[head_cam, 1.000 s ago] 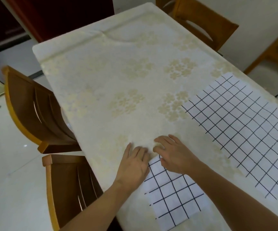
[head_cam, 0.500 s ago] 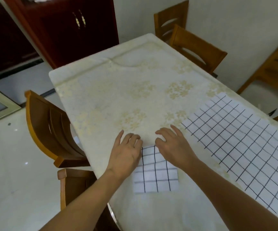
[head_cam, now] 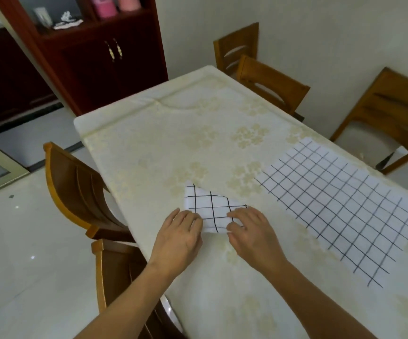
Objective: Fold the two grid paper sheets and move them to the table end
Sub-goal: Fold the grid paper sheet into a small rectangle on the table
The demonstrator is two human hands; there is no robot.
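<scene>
A small folded grid paper sheet (head_cam: 210, 207), white with black lines, lies on the cream flowered tablecloth (head_cam: 173, 133) near the table's left side. My left hand (head_cam: 179, 237) pinches its near left edge. My right hand (head_cam: 252, 232) pinches its near right edge, and that near edge looks slightly raised. A second grid paper sheet (head_cam: 340, 206) lies flat and unfolded to the right, apart from both hands. The table's far end (head_cam: 134, 104) is bare cloth.
Wooden chairs stand along the left side (head_cam: 75, 182) (head_cam: 114, 270) and along the right side (head_cam: 271, 84) (head_cam: 391, 111). A dark red cabinet (head_cam: 95, 52) is beyond the far end. The pale floor (head_cam: 14, 253) lies to the left.
The view has tilted up. Both hands have shifted from the folded sheet's far edge to its near edge and now pinch it; the sheet sits farther along the table and turned.
</scene>
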